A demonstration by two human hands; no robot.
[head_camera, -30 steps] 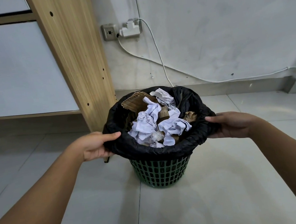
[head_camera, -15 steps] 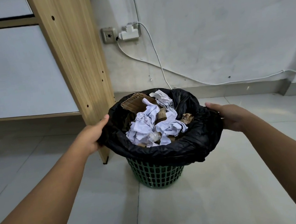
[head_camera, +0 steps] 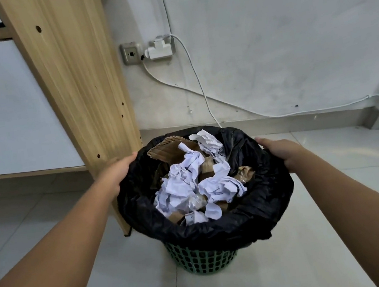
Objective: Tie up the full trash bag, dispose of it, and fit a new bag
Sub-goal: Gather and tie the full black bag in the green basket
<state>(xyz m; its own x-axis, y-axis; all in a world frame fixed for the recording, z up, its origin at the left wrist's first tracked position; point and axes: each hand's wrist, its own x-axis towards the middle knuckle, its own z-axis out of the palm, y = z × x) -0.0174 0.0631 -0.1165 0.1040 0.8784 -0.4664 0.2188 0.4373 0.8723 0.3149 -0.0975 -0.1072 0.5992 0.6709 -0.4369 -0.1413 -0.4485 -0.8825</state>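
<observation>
left hand (head_camera: 113,175) grip: closed on the trash bag (head_camera: 260,211) rim | right hand (head_camera: 281,153) grip: closed on the rim opposite | bag: between the grips, folded over the green basket (head_camera: 199,260), holding crumpled paper (head_camera: 186,184) and cardboard (head_camera: 162,149) | basket: on the tiled floor (head_camera: 273,276), under both grips | wooden panel (head_camera: 73,74): just beyond the left grip

Wooden panel (head_camera: 75,91) crowds bin (head_camera: 202,259) left — floor (head_camera: 284,263) right open.

Dim, flat indoor light; sharp focus, wide-angle bend.
Soft shadow lies on the floor (head_camera: 261,278) under the bin (head_camera: 202,260); faint glare beyond the right hand (head_camera: 281,153); straight lines bow near the edges.
</observation>
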